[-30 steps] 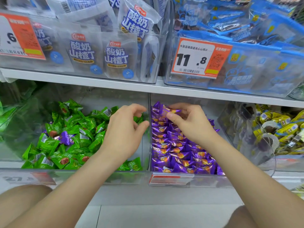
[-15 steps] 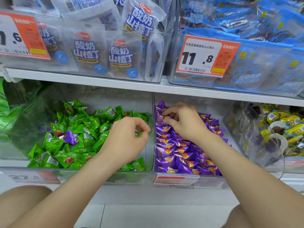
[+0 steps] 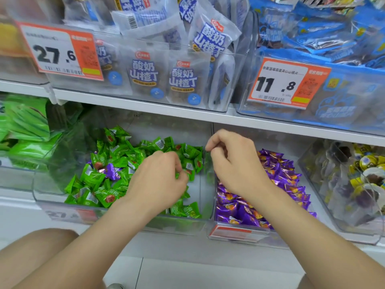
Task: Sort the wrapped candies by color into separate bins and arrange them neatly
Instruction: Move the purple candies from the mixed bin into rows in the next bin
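A: Left hand (image 3: pixel 158 182) has dipped into the green candies (image 3: pixel 116 155), fingers curled among them; what it pinches, I can't tell.
B: Right hand (image 3: pixel 235 165)?
A: Curled at the divider (image 3: pixel 206 170), no candy showing. 1 purple stray (image 3: pixel 111 171) lies sideways, left of the divider, nearer the left hand.

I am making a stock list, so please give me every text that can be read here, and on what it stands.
"27.6": left price tag.
"11.8": right price tag.
"酸奶山楂丁": white pouches.
"27", rest blurred: lower tag below the green candies.
Too small or blurred: fine print and codes on the tags, pouch logos, print on green candies, purple candies, blue packs.
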The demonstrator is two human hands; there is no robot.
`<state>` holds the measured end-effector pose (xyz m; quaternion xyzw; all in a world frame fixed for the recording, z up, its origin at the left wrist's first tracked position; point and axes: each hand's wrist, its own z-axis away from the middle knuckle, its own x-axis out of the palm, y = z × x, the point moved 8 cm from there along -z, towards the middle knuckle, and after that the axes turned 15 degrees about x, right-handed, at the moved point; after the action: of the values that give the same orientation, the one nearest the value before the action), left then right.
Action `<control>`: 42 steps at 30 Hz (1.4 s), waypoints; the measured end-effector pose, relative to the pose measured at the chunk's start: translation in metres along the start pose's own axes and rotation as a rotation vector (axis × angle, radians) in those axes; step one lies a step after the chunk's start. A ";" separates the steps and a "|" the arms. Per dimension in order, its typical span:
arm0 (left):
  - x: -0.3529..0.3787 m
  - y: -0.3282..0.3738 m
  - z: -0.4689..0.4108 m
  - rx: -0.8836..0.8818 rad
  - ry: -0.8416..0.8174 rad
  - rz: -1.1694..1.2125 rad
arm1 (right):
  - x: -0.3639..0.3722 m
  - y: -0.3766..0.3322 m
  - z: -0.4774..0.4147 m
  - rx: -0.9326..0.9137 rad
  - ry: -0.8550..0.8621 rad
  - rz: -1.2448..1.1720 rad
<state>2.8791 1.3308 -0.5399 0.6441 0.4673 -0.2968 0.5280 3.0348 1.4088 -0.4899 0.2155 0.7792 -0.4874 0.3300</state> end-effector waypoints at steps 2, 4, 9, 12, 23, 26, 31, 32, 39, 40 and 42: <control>-0.005 -0.023 0.011 -0.099 -0.108 -0.142 | 0.022 -0.036 0.021 -0.097 -0.097 -0.005; -0.012 -0.049 0.024 -0.223 -0.211 -0.277 | 0.059 -0.063 0.038 -0.197 -0.242 0.077; -0.029 -0.127 0.047 -0.444 -0.335 -0.297 | 0.136 -0.095 0.043 -0.318 -0.385 0.324; -0.031 -0.148 0.046 -0.375 -0.423 -0.341 | 0.173 -0.112 0.021 -0.340 -0.392 0.335; -0.020 -0.169 0.019 -0.292 -0.405 -0.137 | 0.247 -0.108 -0.034 -0.286 -0.503 0.651; -0.009 -0.169 0.014 -0.268 -0.402 -0.088 | 0.226 -0.095 -0.043 -0.253 -0.486 0.681; 0.000 -0.164 0.005 -0.189 -0.295 -0.036 | 0.186 -0.068 -0.056 -0.147 -0.438 0.556; 0.000 -0.166 0.005 -0.202 -0.286 -0.049 | 0.177 -0.064 -0.057 -0.110 -0.423 0.503; -0.027 -0.152 0.005 -0.199 -0.024 -0.204 | 0.132 -0.052 -0.053 0.041 -0.288 0.302; -0.033 -0.147 0.006 -0.176 0.039 -0.249 | 0.127 -0.053 -0.051 0.037 -0.279 0.329; -0.042 -0.138 0.009 -0.138 0.147 -0.262 | 0.121 -0.050 -0.048 0.056 -0.274 0.376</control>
<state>2.7374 1.3104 -0.5610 0.5599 0.6039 -0.2824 0.4920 2.9039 1.4322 -0.5315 0.2975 0.6594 -0.4637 0.5115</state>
